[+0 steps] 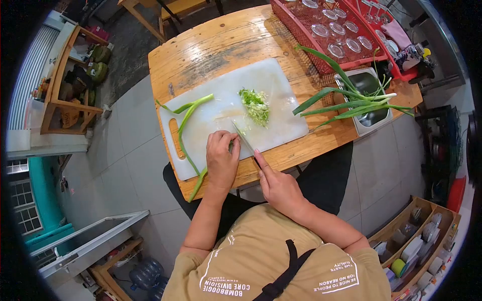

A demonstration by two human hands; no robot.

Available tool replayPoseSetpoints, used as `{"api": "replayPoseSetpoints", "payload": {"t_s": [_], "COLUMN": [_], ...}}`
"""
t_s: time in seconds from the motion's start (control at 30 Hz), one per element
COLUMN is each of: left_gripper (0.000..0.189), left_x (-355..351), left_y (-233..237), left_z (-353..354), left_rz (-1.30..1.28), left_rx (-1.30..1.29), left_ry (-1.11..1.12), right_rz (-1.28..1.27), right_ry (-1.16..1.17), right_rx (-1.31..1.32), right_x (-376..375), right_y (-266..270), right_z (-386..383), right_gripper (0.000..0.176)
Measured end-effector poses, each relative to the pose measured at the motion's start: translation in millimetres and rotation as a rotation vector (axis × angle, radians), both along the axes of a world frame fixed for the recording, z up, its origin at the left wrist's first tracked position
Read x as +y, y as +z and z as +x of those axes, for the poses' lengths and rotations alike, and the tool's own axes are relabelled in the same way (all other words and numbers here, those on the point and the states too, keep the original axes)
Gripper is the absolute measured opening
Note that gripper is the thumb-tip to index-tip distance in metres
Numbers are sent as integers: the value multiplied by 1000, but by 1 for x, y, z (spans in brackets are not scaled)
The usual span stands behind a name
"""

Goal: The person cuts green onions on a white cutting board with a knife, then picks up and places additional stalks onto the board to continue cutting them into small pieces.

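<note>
My right hand (pixel 282 189) grips the dark handle of a knife (pixel 243 137), its blade pointing away over the white cutting board (pixel 278 133). Just left of the blade, my left hand (pixel 222 158) is closed with curled fingers at the board. A bit of green onion shows at its fingertips, mostly hidden by them. Chopped green onion (pixel 256 107) lies in a small heap beyond the blade. A long green onion stalk (pixel 184 123) bends along the board's left side, its lower end hanging past the near edge.
The board rests on a wooden table (pixel 201 60). At right, whole green onions (pixel 359 103) lie across a metal container (pixel 374 120). Behind them stands a red crate (pixel 301 32) of upturned glasses (pixel 337 29). A wooden box (pixel 414 220) of containers sits low at right.
</note>
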State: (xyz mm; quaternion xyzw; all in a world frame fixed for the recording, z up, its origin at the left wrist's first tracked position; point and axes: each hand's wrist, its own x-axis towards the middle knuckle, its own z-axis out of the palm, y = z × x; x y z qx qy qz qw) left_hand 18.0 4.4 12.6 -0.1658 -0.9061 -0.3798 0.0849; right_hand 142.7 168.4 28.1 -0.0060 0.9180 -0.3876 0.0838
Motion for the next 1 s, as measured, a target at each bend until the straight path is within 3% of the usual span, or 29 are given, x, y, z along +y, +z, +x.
{"api": "replayPoseSetpoints", "payload": {"t_s": [0.07,0.37,1.0], "left_gripper": [12,11,8], "left_x": [-1,8,10], "left_y": [-2,-5,-6], "left_z": [0,-2,-4], "left_rz": [-11,-1,22], "left_rx": [7,34,25], "left_ry": [9,-28,-28], "right_rz": [-41,-261,-205], "right_ry": [-15,-62,-43], "right_rx": [89,31,-101], "right_x": [3,16,11], "right_y": [-3,13,11], "right_z": [4,12,1], "right_gripper": [71,64,65]}}
